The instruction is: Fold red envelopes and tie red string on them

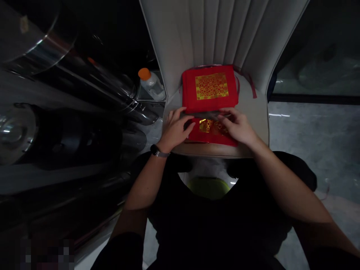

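Note:
A red envelope (pixel 213 138) with a shiny gold pattern lies near the front edge of a grey chair seat. At its left end is my left hand (pixel 176 129), thumb and fingers apart, a watch on the wrist. My right hand (pixel 237 125) reaches over its right part, fingers stretched and apart, hiding some of the gold print. Just beyond both hands rests a stack of red envelopes (pixel 208 107), the top one bearing a gold panel. A dim, blurred strip lies between the stack and the near envelope; I cannot make out what it is.
Dark red ribbons (pixel 251 85) trail beside the stack. The ribbed chair back (pixel 225 33) rises behind it. Left of the chair stand a bottle with an orange cap (pixel 144 74) and large shiny dark cylinders (pixel 92 75). Something yellow-green (pixel 208 187) shows below the seat.

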Tool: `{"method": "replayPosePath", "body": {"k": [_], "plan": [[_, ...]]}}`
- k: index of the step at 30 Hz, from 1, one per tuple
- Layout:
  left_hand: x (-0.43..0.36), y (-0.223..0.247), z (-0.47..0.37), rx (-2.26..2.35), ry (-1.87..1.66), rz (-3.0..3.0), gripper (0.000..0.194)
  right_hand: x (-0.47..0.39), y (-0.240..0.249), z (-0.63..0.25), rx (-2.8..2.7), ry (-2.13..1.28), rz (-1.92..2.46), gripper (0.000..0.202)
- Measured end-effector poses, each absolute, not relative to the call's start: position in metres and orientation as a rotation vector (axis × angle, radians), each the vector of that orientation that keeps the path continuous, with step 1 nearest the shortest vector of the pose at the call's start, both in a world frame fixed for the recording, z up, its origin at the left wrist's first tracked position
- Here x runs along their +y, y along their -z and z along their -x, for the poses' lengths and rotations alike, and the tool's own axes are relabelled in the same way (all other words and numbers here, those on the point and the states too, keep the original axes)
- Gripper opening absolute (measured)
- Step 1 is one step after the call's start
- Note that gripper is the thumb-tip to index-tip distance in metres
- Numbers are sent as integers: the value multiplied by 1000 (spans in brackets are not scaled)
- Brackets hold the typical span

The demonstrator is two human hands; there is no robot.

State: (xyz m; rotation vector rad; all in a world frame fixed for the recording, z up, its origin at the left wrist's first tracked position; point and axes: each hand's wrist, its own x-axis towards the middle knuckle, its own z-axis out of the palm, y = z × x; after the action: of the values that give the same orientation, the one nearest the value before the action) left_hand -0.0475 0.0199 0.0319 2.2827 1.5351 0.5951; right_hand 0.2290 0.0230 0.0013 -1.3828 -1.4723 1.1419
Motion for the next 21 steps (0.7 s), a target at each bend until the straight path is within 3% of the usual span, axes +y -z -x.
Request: {"method": "replayPosePath", "body": {"k": [2, 6, 8, 14, 17, 21], "plan": [[16, -39, 39, 1449, -645, -2125, 28, 26, -4, -229, -1416, -1211, 1386, 61], [7, -40, 13, 1056, -678, -1570, 54, 28, -13, -237, -1304, -1426, 1416, 70], [-1, -38, -1, 887, -674, -1479, 57, 28, -14, -246, -1306, -1444, 1428, 70], [-25, -38, -31, 707, -482, -1797, 22, 29, 2, -280, -1549, -1309, 1558, 54], [-22, -43, -23, 770, -532, -1802, 19, 24, 8, -287, -1780, -1167, 1695, 41], [0, -39, 1, 1158, -732, -1915, 18, 14, 3, -277, -2060, -659, 1758, 40]]}}
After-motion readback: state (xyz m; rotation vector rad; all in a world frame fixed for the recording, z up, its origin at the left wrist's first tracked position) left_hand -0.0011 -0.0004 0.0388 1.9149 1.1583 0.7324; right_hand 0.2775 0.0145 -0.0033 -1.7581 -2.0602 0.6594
